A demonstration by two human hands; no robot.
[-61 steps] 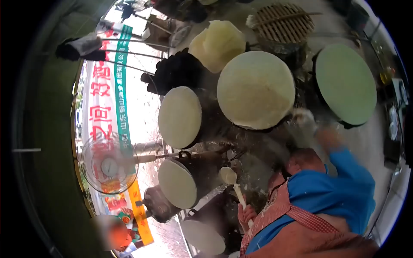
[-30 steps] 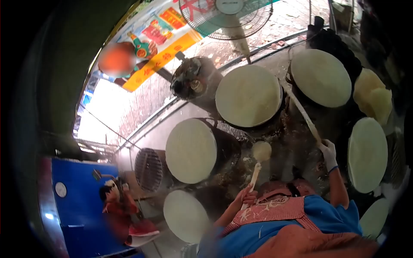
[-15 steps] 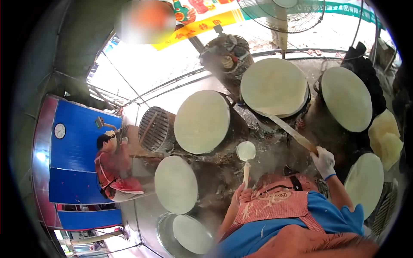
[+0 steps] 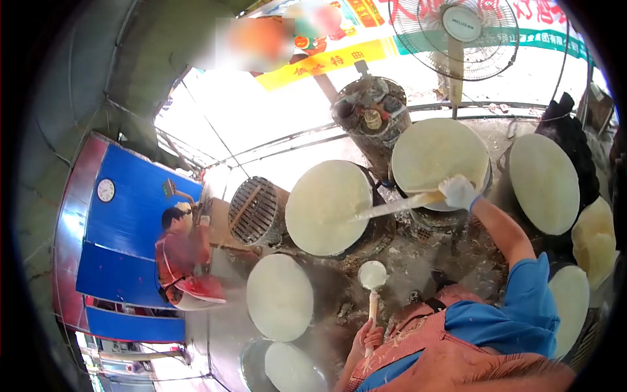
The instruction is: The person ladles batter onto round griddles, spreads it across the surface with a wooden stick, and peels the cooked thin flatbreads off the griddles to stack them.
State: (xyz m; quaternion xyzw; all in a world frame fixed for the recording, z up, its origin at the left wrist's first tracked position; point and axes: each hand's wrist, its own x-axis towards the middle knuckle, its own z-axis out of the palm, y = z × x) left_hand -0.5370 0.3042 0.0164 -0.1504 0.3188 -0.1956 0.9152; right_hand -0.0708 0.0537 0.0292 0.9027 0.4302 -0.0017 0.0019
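Note:
My left hand point(image 4: 369, 338) is closed round the handle of a ladle point(image 4: 373, 276), whose bowl holds pale batter. My right hand point(image 4: 459, 192), in a white glove, grips a long flat spatula point(image 4: 398, 206). The spatula's far end lies over the right edge of a round griddle point(image 4: 325, 208) covered with a pale thin sheet. Just beyond my right hand is another coated griddle point(image 4: 437, 157). Further pale round griddles stand at the right point(image 4: 543, 184), at the far right point(image 4: 569, 307) and at the lower left point(image 4: 279, 297).
A slatted round drum point(image 4: 255, 212) and a cluttered stove drum point(image 4: 372, 114) stand beyond the griddles. Folded pale sheets point(image 4: 593, 242) lie at the right. A fan point(image 4: 461, 25) stands at the back. Another person point(image 4: 183, 255) is at the left; a metal basin point(image 4: 251, 366) is below.
My right hand has swung the spatula leftward from the back middle griddle to the griddle left of it. The ladle stays in my left hand. The view has shifted and turned.

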